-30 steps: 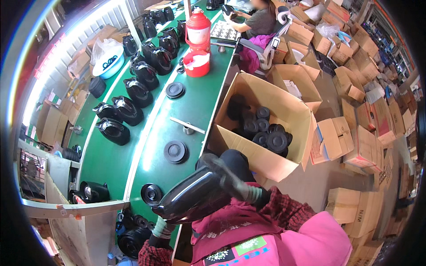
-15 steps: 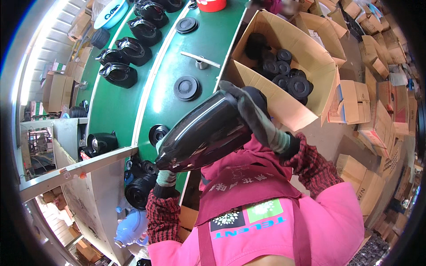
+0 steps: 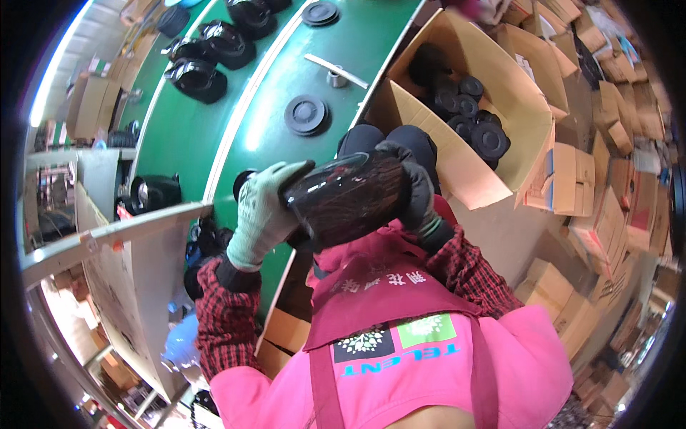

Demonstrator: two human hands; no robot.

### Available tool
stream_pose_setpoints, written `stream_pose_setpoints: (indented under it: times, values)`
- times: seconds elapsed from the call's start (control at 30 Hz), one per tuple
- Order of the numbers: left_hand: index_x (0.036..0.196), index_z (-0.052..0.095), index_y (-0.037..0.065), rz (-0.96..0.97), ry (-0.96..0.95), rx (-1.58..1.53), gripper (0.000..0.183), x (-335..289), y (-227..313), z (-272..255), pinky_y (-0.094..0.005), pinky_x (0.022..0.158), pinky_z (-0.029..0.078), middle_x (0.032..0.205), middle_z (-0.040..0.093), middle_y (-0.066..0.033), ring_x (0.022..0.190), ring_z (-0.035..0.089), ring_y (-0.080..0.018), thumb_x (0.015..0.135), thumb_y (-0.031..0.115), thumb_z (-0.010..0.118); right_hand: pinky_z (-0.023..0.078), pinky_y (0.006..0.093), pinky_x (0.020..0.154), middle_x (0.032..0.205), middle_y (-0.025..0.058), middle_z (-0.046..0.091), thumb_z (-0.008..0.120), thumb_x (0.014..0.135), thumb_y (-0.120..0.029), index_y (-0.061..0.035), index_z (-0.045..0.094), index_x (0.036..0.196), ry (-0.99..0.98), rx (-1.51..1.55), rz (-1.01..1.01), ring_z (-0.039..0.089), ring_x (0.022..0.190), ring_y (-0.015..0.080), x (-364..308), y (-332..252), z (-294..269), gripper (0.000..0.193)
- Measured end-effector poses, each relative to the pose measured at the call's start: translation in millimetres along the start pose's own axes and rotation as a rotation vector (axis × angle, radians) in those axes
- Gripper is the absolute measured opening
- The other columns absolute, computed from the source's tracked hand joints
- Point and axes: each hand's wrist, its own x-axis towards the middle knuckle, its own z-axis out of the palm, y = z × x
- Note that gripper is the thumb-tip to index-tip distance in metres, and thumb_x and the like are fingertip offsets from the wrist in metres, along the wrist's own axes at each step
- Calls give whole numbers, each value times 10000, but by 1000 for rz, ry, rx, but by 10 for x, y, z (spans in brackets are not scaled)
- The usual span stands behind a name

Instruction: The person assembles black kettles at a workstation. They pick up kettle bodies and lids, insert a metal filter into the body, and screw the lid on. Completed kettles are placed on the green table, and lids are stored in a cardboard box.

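A glossy black plastic shell (image 3: 350, 204), rounded and hollow-looking, is held between both my hands above my lap. My left hand (image 3: 266, 209), in a pale green knit glove, grips its left end with the fingers over the top edge. Around the right end wraps my right hand (image 3: 416, 191), in a dark-palmed glove; its fingertips are partly hidden by the shell. Just beyond the shell on the green table (image 3: 268, 154) lies a stack of flat black round discs (image 3: 306, 114). A small dark round part (image 3: 244, 182) is half covered by my left hand.
More glossy black shells (image 3: 196, 77) stand along the table's far left. A pale bar rests across a small metal cup (image 3: 336, 77). At right, an open cardboard box (image 3: 493, 186) contains several black round parts (image 3: 489, 139). A metal frame rail (image 3: 164, 216) runs at left.
The shell has turned from a long slant to a shorter, more level pose. My left hand has come up from beneath its lower end onto its left side; my right hand has moved lower.
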Motion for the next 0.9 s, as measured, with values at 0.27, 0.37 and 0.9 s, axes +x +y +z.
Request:
stream_pose_setpoints:
  times: [0.27, 0.37, 0.9]
  values:
    - [1455, 507, 21, -44, -94, -394, 635, 229, 429, -1, -362, 996, 500, 1268, 663, -165, 1118, 652, -226, 903, 204, 762, 306, 425, 1206, 1528, 164, 480, 310, 1091, -494, -8, 430, 1509, 9, 132, 171, 472, 1389, 270, -150, -19, -267, 652]
    - [1372, 580, 63, 97, 206, -134, 611, 170, 547, 138, -469, 1017, 447, 1265, 623, -171, 1151, 599, -383, 831, 254, 788, 274, 408, 1222, 1513, 159, 494, 336, 1092, -477, -13, 444, 1501, 39, 247, 182, 460, 1396, 260, -257, -33, -223, 628]
    - [937, 720, 166, 472, 620, 134, 600, -101, 486, 752, -537, 928, 428, 1060, 628, -50, 1080, 560, -325, 559, 608, 867, 335, 419, 1194, 1472, 137, 552, 459, 1038, -495, 3, 510, 1454, -79, 610, 511, 498, 1365, 268, -96, -251, -362, 651]
